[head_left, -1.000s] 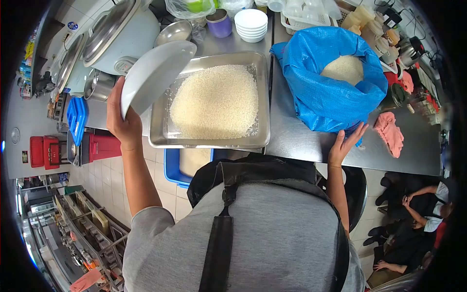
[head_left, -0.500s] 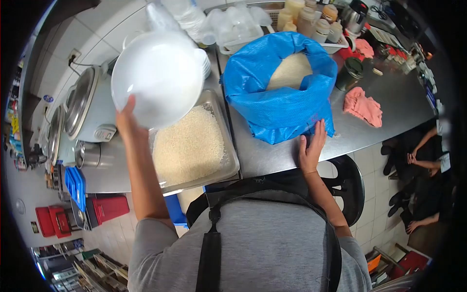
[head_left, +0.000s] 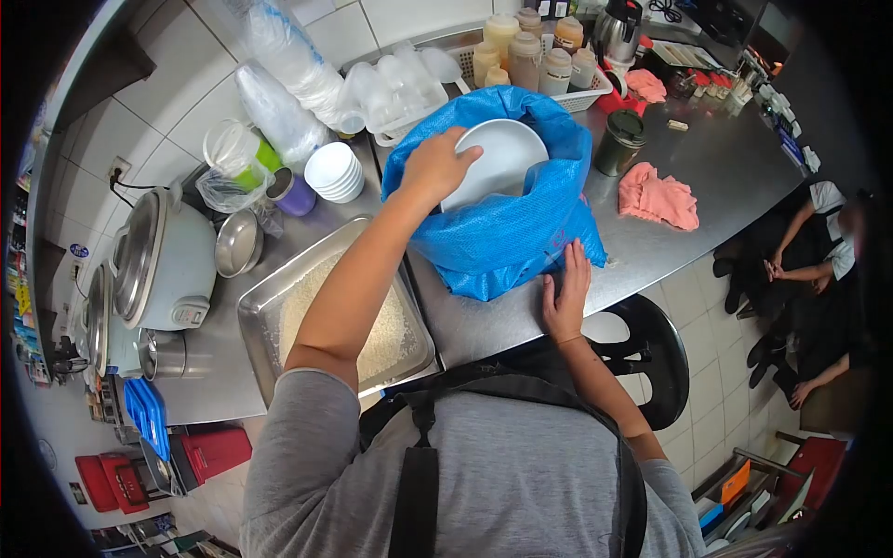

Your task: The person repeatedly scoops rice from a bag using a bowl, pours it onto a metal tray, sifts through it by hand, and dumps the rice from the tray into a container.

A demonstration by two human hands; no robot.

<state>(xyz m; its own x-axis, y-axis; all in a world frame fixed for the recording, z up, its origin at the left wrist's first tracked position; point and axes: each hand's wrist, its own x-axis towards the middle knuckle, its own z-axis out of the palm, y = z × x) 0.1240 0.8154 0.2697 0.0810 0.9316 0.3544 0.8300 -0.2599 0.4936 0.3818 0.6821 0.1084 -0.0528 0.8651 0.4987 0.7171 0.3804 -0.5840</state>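
Note:
Inside the mouth of the blue woven sack (head_left: 502, 240) is a large white bowl (head_left: 504, 156), tilted, with my left hand (head_left: 439, 166) closed on its left rim. The rice seen in the sack earlier is hidden behind the bowl. My right hand (head_left: 566, 296) rests against the sack's lower front right side, fingers stretched out, near the counter edge. Left of the sack, beneath my left forearm, lies a metal tray (head_left: 259, 327) with white rice (head_left: 383, 337) in it. My forearm covers part of that rice.
Rice cookers (head_left: 163, 256), a metal bowl (head_left: 239, 244) and stacked white bowls (head_left: 334, 174) stand on the left. Behind the sack is a basket of bottles (head_left: 555, 73). A dark tumbler (head_left: 620, 142) and pink cloth (head_left: 658, 196) lie right. A black stool (head_left: 665, 358) is below; seated people are at far right.
My left hand has carried the white bowl rightward from above the tray into the sack's mouth. My right hand stays against the sack. The camera view has shifted.

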